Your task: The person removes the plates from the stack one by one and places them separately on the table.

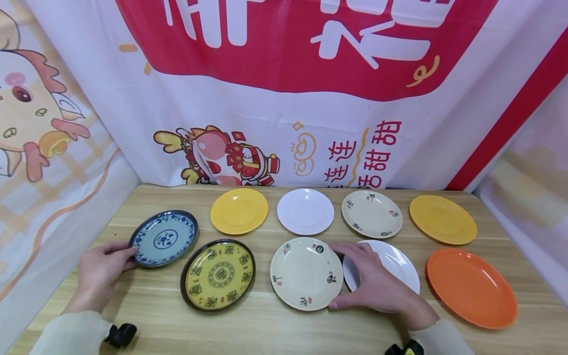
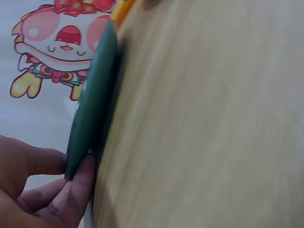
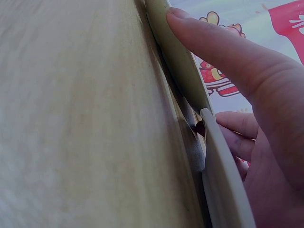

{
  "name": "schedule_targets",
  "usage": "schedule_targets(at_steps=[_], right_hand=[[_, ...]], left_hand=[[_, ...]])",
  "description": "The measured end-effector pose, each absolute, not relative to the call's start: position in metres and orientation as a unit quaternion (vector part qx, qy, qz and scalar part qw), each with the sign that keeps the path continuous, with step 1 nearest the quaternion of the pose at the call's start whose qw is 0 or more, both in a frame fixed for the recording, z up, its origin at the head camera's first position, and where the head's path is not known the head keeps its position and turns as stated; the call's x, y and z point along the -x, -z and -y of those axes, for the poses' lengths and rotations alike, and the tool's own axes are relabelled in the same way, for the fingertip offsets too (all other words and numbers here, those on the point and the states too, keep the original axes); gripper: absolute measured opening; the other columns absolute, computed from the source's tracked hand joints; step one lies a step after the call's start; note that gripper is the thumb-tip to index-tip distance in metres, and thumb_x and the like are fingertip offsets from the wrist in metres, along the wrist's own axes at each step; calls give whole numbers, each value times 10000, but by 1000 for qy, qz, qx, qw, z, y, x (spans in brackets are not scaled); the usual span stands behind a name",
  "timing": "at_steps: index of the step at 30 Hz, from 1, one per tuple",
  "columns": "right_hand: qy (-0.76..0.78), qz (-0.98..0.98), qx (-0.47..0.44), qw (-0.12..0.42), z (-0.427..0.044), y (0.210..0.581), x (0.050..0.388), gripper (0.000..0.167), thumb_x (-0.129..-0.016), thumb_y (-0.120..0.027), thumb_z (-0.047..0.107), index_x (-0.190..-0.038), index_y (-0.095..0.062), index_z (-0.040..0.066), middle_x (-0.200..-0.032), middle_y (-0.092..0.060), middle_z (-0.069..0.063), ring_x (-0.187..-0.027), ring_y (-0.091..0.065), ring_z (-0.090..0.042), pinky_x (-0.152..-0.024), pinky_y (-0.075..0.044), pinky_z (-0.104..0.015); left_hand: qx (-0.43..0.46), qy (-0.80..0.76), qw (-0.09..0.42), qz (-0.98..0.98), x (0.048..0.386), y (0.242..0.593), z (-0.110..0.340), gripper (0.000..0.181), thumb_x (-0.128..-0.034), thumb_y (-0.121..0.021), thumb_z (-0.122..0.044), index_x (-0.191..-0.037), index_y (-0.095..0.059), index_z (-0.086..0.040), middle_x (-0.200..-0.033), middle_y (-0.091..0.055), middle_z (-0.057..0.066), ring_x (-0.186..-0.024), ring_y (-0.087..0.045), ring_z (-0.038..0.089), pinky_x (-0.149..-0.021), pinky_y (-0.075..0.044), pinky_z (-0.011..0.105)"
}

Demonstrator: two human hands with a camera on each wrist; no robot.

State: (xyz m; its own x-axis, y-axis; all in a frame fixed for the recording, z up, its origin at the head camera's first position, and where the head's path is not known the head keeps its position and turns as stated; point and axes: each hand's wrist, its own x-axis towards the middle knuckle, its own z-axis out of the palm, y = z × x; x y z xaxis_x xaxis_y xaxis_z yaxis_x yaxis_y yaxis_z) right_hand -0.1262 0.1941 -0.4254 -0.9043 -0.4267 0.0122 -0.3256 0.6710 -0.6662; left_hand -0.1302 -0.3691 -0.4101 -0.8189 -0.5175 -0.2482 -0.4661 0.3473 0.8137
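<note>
At the left of the table, my left hand (image 1: pixel 99 271) pinches the near-left rim of a blue-and-white patterned plate (image 1: pixel 165 238). The left wrist view shows this plate's dark green underside (image 2: pixel 95 99), tilted up from the wood, thumb above and fingers below. My right hand (image 1: pixel 370 281) holds the right rim of a cream plate (image 1: pixel 306 274) with small dark and red marks, thumb low and fingertips higher up. Under that hand a white plate (image 1: pixel 392 261) is partly hidden. Between the hands lies a yellow-green plate (image 1: pixel 218 275) with a dark rim.
Along the back stand a yellow plate (image 1: pixel 239 211), a white plate (image 1: pixel 305 211), another cream plate (image 1: pixel 372 214) and a second yellow plate (image 1: pixel 443 219). An orange plate (image 1: pixel 472 288) lies at the right. Printed cloth (image 1: pixel 293 108) hangs behind the wooden table (image 1: pixel 248 335).
</note>
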Motion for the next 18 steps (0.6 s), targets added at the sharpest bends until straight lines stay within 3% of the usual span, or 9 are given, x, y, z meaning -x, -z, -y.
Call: schedule_targets(at_steps=[5,10,12,14,18], right_hand=[[349,-912,204,76,-194,425,126,1131,-575,-964,736,-1560,-520,402,-1520,-576,148,-1369,-407,-175,-1157,-440,-553],[348,-912,203,75,-192,423,125,1133,-576,-971,722,-1561,-527,383,-1523,-580,134,-1365,-408,-173,-1161,-436,-554],[344,-913,207,70,-191,422,125,1133,-579,-976,710,-1562,-530,364,-1526,-581,119,-1374,-410,-173,-1169,-434,-561],[338,-915,212,60,-189,420,124,1131,-584,-986,685,-1561,-533,338,-1528,-580,106,-1383,-417,-170,-1178,-443,-566],[315,-924,214,34,-190,411,123,1099,-617,-1001,612,-1560,-542,285,-1547,-573,81,-1411,-440,-179,-1202,-464,-567]], left_hand=[[-278,401,47,872,128,411,368,460,-1056,-658,-190,-1373,-606,139,-1127,-753,326,-598,-706,74,-559,-635,239],[-276,365,64,887,127,409,370,587,-1089,-590,-377,-1391,-586,126,-1124,-760,322,-586,-720,138,-526,-570,209],[-274,346,75,894,126,406,372,632,-1088,-568,-430,-1402,-574,118,-1191,-730,341,-693,-734,199,-557,-537,200],[-268,325,84,903,125,400,371,671,-1087,-549,-461,-1420,-557,121,-1269,-687,364,-872,-739,323,-660,-548,262],[-224,284,98,927,125,381,359,753,-1096,-504,-498,-1479,-488,151,-1406,-558,425,-1186,-602,547,-855,-571,582]])
